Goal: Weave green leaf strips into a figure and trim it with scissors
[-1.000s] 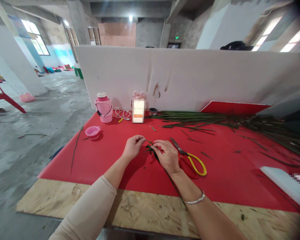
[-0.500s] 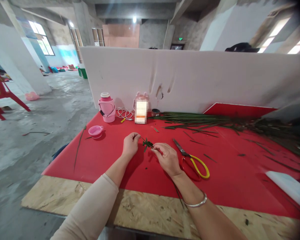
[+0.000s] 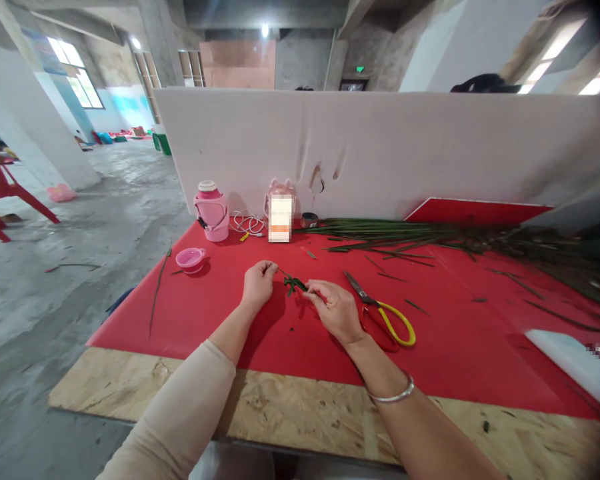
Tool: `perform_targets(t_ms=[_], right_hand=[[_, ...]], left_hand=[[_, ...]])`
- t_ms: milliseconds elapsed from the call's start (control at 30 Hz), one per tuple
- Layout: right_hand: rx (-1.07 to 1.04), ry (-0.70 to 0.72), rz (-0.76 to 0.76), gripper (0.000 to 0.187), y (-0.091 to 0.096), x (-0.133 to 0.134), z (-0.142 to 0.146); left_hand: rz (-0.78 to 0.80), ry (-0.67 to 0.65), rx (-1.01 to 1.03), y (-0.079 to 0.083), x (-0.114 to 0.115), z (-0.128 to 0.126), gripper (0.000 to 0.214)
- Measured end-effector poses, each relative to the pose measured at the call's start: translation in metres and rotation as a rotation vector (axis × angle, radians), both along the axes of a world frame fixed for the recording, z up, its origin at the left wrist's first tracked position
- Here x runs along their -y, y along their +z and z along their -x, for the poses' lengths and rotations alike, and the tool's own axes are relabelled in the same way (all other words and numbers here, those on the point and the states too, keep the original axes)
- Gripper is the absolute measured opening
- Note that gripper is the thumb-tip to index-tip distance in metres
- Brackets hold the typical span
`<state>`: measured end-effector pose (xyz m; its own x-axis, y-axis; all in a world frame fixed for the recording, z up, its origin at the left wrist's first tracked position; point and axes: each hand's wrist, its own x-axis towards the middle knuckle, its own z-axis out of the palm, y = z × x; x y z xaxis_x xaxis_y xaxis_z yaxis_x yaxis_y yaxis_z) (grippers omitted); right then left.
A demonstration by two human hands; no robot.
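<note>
Between my hands, above the red table cover (image 3: 210,313), is a small woven figure of green leaf strips (image 3: 294,285). My right hand (image 3: 334,307) pinches it at its right end. A thin strand runs from its left side up to my left hand (image 3: 260,283), whose thumb and fingertips are pressed together on it. Just right of my right hand lies a pair of scissors (image 3: 377,303) with yellow and red handles, blades partly apart and pointing away from me. My fingers hide part of the figure's right end.
Long green leaves (image 3: 380,230) lie along the back and right. A pink bottle (image 3: 213,212), pink cup (image 3: 191,260), white cable (image 3: 247,223) and phone (image 3: 280,220) stand or lie at the back left. A white foam panel (image 3: 240,133) rises behind. Leaf scraps are scattered about.
My left hand has shifted slightly left and up, and more strand shows between it and the woven figure. My right hand keeps its pinch. The view has moved a little.
</note>
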<state>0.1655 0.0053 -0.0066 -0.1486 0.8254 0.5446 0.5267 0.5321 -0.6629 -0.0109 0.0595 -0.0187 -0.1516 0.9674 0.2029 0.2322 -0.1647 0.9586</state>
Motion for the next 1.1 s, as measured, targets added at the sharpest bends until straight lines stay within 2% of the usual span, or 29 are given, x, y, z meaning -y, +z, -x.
perform_targets(t_ms=[67,133,200,233,333,467,567,733,867,1000,1100], right_hand=[[-0.283,0.033,0.165,0.010,-0.002,-0.002,0.003],[-0.697,0.060,0.384,0.017,-0.006,-0.007,0.006],[-1.002,0.082,0.546,0.024,-0.009,-0.012,0.007],[-1.069,0.093,0.588,0.026,-0.010,-0.014,0.008],[-1.149,0.147,0.676,0.026,-0.012,-0.018,0.007],[-1.317,0.258,0.849,0.018,-0.010,-0.015,0.006],[-1.360,0.286,0.887,0.013,-0.009,-0.011,0.009],[-1.403,0.319,0.932,0.012,-0.009,-0.005,0.019],[-1.439,0.291,0.971,0.016,-0.007,-0.001,0.025],[-1.429,0.242,0.944,0.027,-0.006,0.002,0.029],[-1.341,0.197,0.929,0.030,-0.007,0.001,0.030]], left_hand=[[-0.008,-0.009,0.039,0.001,-0.001,-0.001,0.025],[-0.007,0.012,0.133,0.005,-0.003,-0.001,0.029],[0.061,0.058,0.316,0.008,-0.002,0.000,0.036],[0.120,0.074,0.422,0.010,-0.001,0.001,0.039],[0.300,0.015,0.611,0.012,0.009,-0.001,0.045],[0.540,-0.301,0.734,0.011,0.035,-0.013,0.057],[0.544,-0.474,0.826,0.012,0.050,-0.023,0.047],[0.433,-0.421,0.905,0.015,0.052,-0.026,0.030],[0.342,-0.393,0.912,0.012,0.049,-0.024,0.027],[0.325,-0.384,0.864,0.010,0.049,-0.025,0.027],[0.344,-0.388,0.881,0.011,0.050,-0.024,0.024]])
